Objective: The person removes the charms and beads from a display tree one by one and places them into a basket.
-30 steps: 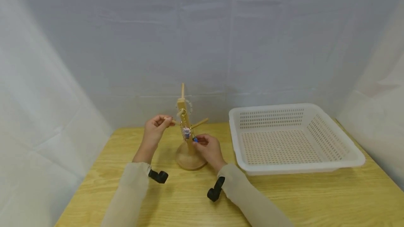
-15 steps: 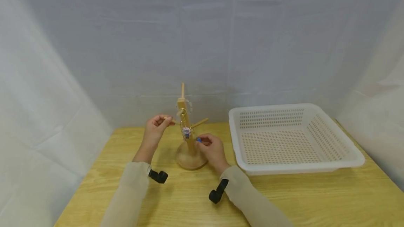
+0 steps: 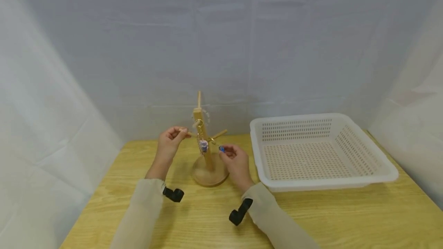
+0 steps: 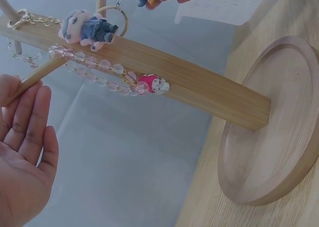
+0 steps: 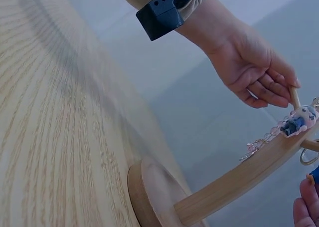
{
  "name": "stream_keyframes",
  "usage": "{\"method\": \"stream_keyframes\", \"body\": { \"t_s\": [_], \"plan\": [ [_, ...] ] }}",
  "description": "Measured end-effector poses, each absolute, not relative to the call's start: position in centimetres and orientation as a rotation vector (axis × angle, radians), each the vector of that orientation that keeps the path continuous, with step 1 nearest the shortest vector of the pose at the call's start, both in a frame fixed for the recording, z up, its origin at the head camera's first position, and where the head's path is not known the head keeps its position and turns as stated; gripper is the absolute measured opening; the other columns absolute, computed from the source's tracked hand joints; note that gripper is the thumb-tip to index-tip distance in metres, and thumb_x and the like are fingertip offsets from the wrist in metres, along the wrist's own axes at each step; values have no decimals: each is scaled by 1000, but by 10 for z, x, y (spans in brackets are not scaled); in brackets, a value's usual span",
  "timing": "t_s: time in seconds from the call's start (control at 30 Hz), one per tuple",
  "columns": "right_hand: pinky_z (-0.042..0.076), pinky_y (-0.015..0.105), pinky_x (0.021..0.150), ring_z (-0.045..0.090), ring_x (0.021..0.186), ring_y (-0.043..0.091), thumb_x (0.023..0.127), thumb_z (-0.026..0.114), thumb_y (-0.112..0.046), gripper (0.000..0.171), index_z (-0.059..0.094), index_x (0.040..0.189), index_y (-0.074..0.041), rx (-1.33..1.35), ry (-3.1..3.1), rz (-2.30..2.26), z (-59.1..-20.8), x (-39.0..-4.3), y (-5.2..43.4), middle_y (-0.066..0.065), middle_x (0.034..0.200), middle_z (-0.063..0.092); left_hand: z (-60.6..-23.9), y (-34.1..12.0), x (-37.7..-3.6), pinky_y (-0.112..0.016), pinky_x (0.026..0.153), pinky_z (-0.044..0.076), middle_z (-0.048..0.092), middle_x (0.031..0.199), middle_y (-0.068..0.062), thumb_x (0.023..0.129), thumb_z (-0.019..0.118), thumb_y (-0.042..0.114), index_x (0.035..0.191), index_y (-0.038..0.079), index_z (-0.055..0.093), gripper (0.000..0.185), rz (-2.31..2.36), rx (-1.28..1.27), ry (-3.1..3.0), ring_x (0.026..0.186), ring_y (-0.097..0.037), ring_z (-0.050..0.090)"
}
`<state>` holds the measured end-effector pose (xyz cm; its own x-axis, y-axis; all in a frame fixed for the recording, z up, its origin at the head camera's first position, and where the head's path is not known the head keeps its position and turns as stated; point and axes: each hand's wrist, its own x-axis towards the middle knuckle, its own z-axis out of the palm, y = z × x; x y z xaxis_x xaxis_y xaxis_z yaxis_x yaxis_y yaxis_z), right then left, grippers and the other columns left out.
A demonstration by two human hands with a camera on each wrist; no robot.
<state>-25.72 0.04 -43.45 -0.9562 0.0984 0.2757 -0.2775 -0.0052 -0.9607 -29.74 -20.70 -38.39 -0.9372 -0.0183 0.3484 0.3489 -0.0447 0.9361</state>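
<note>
A wooden jewellery stand [image 3: 200, 130] stands upright on its round base [image 4: 294, 107]. My left hand [image 3: 169, 141] pinches the end of its left peg [image 4: 37, 78]. My right hand [image 3: 238, 162] pinches a keychain [image 3: 222, 148] by its small blue figure, with the chain drawn out toward the right. That keychain's ring [image 4: 126, 23] appears to be around the right peg [image 3: 220, 134]. A pink-and-blue figure keychain [image 4: 88, 30] hangs down the front of the post. From the left peg hangs a pink beaded bracelet [image 4: 102, 67] with a red-and-white charm.
Right of the stand sits a white perforated plastic basket [image 3: 308, 185] on the wooden table [image 3: 207, 218]. A pale beaded loop [image 3: 207, 116] hangs behind the top of the post. Grey-white cloth [image 3: 225, 49] hangs behind and at both sides.
My right hand has shifted slightly right and away from the post, pulling the blue figure outward so its ring lifts along the right peg. My left hand stays at the left peg.
</note>
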Motion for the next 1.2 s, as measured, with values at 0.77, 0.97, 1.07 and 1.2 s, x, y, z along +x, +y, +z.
{"method": "stream_keyframes", "body": {
  "t_s": [0.77, 0.97, 1.07, 1.2],
  "plan": [
    [49, 13, 64, 62, 78, 21, 80, 67, 7, 20, 63, 99, 12, 101, -1868, 2030, -399, -233, -4, 24, 91, 66, -383, -205, -294, -34, 83, 54, 67, 80, 4, 91, 61, 4, 84, 3, 63, 7, -2086, -330, -1929, 74, -9, 64],
    [47, 12, 61, 58, 74, 16, 81, 66, 7, 19, 62, 98, 14, 110, -1856, 2013, -386, -225, -3, 24, 88, 65, -383, -203, -294, -29, 82, 54, 66, 80, 4, 91, 61, 5, 83, 7, 62, 8, -2081, -324, -1938, 74, -9, 64],
    [47, 12, 61, 58, 73, 14, 81, 66, 7, 19, 62, 98, 13, 94, -1854, 2018, -384, -225, -2, 23, 88, 65, -383, -204, -294, -28, 81, 54, 66, 80, 4, 91, 61, 5, 84, 3, 62, 7, -2085, -325, -1932, 74, -9, 64],
    [47, 12, 62, 58, 73, 12, 81, 66, 6, 19, 63, 99, 12, 67, -1845, 2037, -381, -228, 0, 22, 90, 66, -383, -204, -294, -31, 83, 54, 66, 80, 4, 91, 61, 6, 87, 0, 62, 8, -2081, -316, -1945, 75, -9, 64]
  ]
}}
